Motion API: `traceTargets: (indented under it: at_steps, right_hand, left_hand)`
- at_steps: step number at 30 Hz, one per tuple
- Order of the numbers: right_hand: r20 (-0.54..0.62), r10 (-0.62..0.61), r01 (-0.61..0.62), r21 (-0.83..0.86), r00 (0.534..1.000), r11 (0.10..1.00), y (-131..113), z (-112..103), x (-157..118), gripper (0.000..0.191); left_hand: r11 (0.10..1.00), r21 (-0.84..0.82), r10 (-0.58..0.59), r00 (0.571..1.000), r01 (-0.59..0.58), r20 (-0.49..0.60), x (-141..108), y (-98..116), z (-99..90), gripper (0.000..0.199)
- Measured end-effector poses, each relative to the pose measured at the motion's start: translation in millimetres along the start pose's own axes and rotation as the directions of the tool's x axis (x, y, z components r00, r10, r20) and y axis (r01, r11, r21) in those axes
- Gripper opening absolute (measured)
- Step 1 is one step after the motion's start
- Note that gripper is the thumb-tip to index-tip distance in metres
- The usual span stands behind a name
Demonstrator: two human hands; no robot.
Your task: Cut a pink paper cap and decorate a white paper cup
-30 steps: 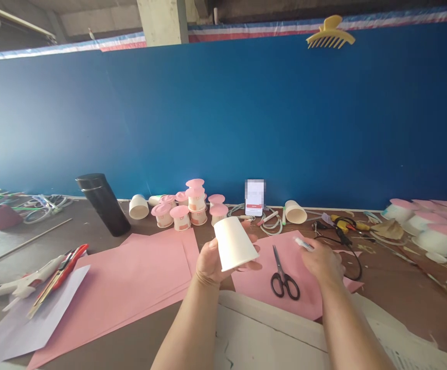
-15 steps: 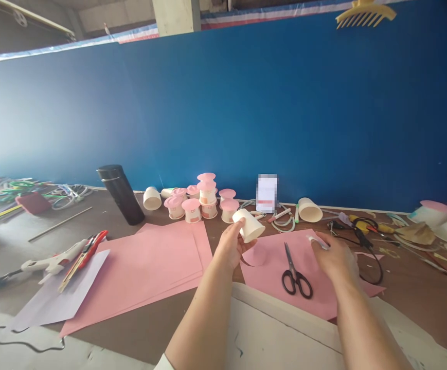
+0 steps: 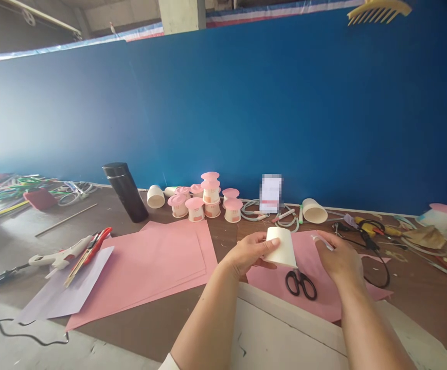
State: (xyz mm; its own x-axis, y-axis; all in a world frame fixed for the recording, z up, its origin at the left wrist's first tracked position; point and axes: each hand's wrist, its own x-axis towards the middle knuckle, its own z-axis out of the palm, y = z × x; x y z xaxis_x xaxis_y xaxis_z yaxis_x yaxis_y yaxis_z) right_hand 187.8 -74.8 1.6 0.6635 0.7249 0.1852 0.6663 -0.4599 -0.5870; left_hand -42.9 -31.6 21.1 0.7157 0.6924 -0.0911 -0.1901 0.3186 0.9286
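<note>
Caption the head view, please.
Left hand holds a white cup, right hand a slim white item, over pink paper.

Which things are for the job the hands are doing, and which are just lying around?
Probably for the job:
- white cup, in the left hand
- slim white thing, in the right hand
- pink paper
- scissors
- pink-topped cups

Probably just lying around:
- black bottle
- thin stick
- glue gun and red cutter, in neither hand
</note>
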Motion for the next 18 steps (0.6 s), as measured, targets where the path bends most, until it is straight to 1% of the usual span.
traceTargets:
  at_steps: [1,2,3,4,6,7,9,10,12,14,16,17,18]
  right_hand:
    - [-0.001,-0.002,0.002,0.036,1.0,0.999,-3,-1,-2,0.042]
    - [0.0,0.003,-0.003,0.071,1.0,0.997,-5,-2,-4,0.041]
    - [0.009,0.002,-0.003,0.107,1.0,0.994,-9,-3,-6,0.04]
    - [0.022,-0.003,0.0,0.139,1.0,0.99,-12,-3,-9,0.039]
    - [0.05,-0.028,0.017,0.201,0.998,0.979,-19,-3,-14,0.037]
    - [0.074,-0.06,0.04,0.242,0.995,0.97,-21,-2,-17,0.037]
    - [0.147,-0.138,0.083,0.326,0.979,0.942,-26,1,-24,0.038]
    - [0.196,-0.167,0.089,0.358,0.966,0.929,-29,3,-28,0.038]
    - [0.309,-0.22,0.083,0.402,0.925,0.912,-33,5,-36,0.04]
    - [0.442,-0.27,0.079,0.405,0.855,0.911,-37,6,-44,0.04]
    - [0.58,-0.295,0.068,0.379,0.76,0.923,-41,6,-53,0.032]
    - [0.614,-0.294,0.067,0.365,0.733,0.929,-43,6,-56,0.029]
    - [0.627,-0.299,0.078,0.355,0.719,0.932,-44,6,-59,0.026]
  left_hand:
    - [1.0,-0.017,0.005,1.0,-0.005,-0.013,1,0,-0.3,0.049]
    - [0.998,-0.052,0.021,0.999,-0.024,-0.048,3,0,-1.5,0.05]
    - [0.993,-0.104,0.044,0.993,-0.056,-0.107,5,1,-3.5,0.051]
    - [0.978,-0.174,0.077,0.977,-0.112,-0.197,8,1,-6.2,0.053]
    - [0.903,-0.326,0.13,0.9,-0.281,-0.416,12,4,-12.1,0.056]
    - [0.855,-0.379,0.139,0.861,-0.353,-0.49,13,5,-14.9,0.057]
    - [0.797,-0.422,0.124,0.801,-0.432,-0.585,14,9,-18.6,0.055]
    - [0.784,-0.423,0.13,0.787,-0.454,-0.603,14,10,-19.3,0.054]
    - [0.777,-0.433,0.129,0.79,-0.456,-0.6,13,11,-18.6,0.053]
    - [0.782,-0.443,0.123,0.805,-0.439,-0.58,13,11,-16.6,0.053]
    - [0.788,-0.443,0.122,0.814,-0.427,-0.568,13,11,-15.0,0.054]
    - [0.789,-0.443,0.123,0.815,-0.426,-0.566,13,10,-14.6,0.055]
    - [0.789,-0.442,0.124,0.816,-0.426,-0.565,14,10,-14.5,0.055]
